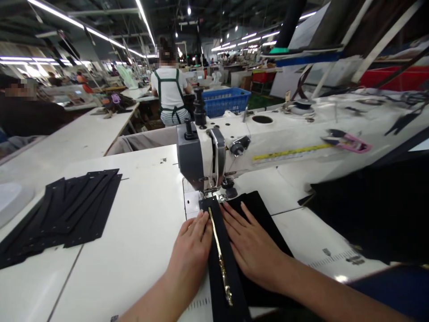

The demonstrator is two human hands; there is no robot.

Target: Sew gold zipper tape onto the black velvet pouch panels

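A black fabric panel [231, 286] with a gold-toothed zipper [217, 248] down its middle lies lengthwise under the sewing machine's presser foot [209, 191]. My left hand [191, 250] rests palm down at the panel's left edge, fingers close together and stretched toward the foot, fingertips touching the fabric beside the zipper. On the right, my right hand [253, 248] lies flat with fingers apart, pressing on the panel's right edge and a wider black fabric piece [268, 223]. That wider piece spreads out beneath the right hand. The sewing machine head [201, 154] stands just beyond my fingertips.
Several black cut pieces [80, 210] are piled at the left of the white table [144, 197]. Pink-handled snips [348, 141] and a yellow tape [291, 153] are on the machine arm. Dark fabric [365, 210] lies right. A co-worker [170, 94] stands ahead near a blue crate [228, 100].
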